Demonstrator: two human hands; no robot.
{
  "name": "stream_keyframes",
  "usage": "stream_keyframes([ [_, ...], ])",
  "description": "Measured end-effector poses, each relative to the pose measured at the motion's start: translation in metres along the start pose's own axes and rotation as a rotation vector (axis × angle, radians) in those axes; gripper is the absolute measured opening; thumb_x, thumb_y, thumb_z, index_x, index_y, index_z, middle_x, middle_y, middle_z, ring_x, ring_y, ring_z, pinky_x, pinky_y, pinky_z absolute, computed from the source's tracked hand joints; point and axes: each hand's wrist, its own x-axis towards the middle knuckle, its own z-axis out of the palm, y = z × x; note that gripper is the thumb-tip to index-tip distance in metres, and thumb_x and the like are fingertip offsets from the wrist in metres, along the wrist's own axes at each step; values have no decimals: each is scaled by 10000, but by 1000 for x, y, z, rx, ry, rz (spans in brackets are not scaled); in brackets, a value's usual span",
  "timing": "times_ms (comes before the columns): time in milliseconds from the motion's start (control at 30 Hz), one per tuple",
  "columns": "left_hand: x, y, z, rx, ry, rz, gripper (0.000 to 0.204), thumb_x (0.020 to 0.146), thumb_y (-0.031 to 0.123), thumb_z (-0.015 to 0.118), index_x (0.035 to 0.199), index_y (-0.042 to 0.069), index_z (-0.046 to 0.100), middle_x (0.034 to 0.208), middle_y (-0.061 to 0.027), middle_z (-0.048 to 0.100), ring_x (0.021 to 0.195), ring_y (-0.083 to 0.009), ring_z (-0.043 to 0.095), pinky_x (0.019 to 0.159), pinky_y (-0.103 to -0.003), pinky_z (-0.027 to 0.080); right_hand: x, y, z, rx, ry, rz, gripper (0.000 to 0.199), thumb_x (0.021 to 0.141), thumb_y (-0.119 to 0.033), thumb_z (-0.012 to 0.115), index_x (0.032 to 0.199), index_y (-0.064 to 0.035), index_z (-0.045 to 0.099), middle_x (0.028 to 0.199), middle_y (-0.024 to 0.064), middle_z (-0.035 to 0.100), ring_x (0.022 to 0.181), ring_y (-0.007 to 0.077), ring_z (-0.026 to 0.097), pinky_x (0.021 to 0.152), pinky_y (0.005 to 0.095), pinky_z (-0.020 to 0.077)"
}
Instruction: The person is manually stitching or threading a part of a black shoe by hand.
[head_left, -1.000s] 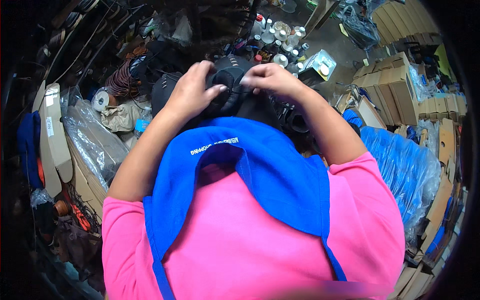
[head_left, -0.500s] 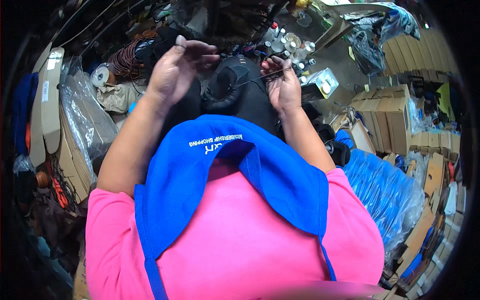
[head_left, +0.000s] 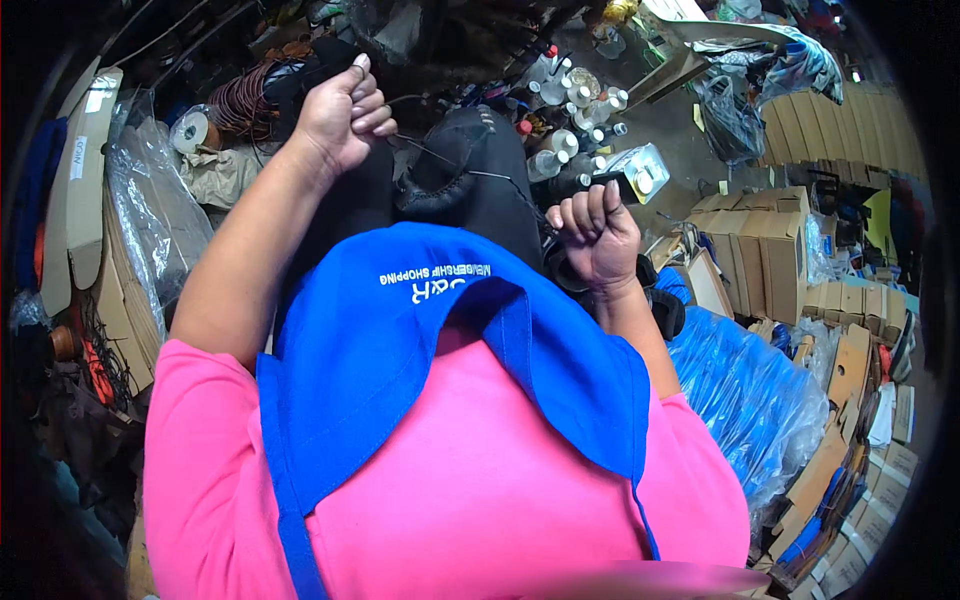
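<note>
A black shoe (head_left: 452, 148) rests on my lap between my dark-clad knees, its rounded opening edged with a gathered rim. Dark thread (head_left: 515, 183) runs out from the shoe on both sides. My left hand (head_left: 348, 115), raised to the left of the shoe, is closed in a fist on one end. On the right and lower, my right hand (head_left: 597, 235) is closed around the other end. Both lengths look pulled out straight. The spot where the thread enters the shoe is too small to make out.
Several plastic bottles (head_left: 560, 143) stand beyond my right knee, beside a clear rectangular container (head_left: 645, 170). Cardboard boxes (head_left: 755, 240) and a plastic-wrapped blue bundle (head_left: 745, 390) lie to the right. At left are cardboard sheets (head_left: 85, 200), clear plastic (head_left: 155, 190) and a white spool (head_left: 190, 130).
Both hands have gone from loosely open to closed fists. My right hand has moved down and rightward, and my left slightly up, with thread drawn out on both sides of the shoe.
</note>
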Motion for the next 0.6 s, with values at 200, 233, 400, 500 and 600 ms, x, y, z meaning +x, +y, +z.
stream_keyframes([
  [200, -4, 8, -18, 416, 49, 21, 350, 957, 389, 437, 812, 87, 536, 766, -49, 577, 706, -170, 571, 723, -324, 461, -12, -14, -24, -15, -82, 51, 438, 946, -410, 435, 664, -81, 496, 600, 22, 468, 597, 161, 463, 784, 360, 412],
  [233, -8, 25, -26, 730, 119, 17, 308, 940, 364, 479, 875, 73, 555, 806, -59, 599, 749, -189, 591, 756, -329, 468, -19, -21, -27, -230, 76, 113, 374, 931, -401, 476, 830, -50, 554, 734, 47, 547, 735, 176, 523, 823, 350, 415],
  [400, -55, 65, -78, 1810, 205, 442, 359, 773, 188, 652, 1094, 48, 575, 1004, -97, 596, 994, -245, 569, 921, -352, 427, -24, -63, -86, -1198, 211, 271, 653, 768, -136, 688, 1352, -57, 407, 1287, 152, 468, 1142, 246, 494, 980, 354, 380],
  [500, -72, 29, -29, 1748, 87, 768, 467, 669, 135, 693, 1114, 51, 580, 1142, -127, 537, 1137, -265, 482, 982, -370, 373, 24, -58, -23, -1112, 64, 115, 576, 831, -248, 637, 1343, -84, 431, 1154, 119, 538, 1068, 184, 491, 877, 314, 407],
  [600, -71, -24, 8, 1803, -324, 514, 507, 666, 209, 741, 1129, 77, 583, 1142, -145, 534, 1053, -319, 541, 892, -381, 449, 75, -30, 34, -1262, -210, 131, 539, 809, -314, 684, 1267, -90, 510, 954, 41, 575, 878, 122, 518, 801, 258, 424],
])
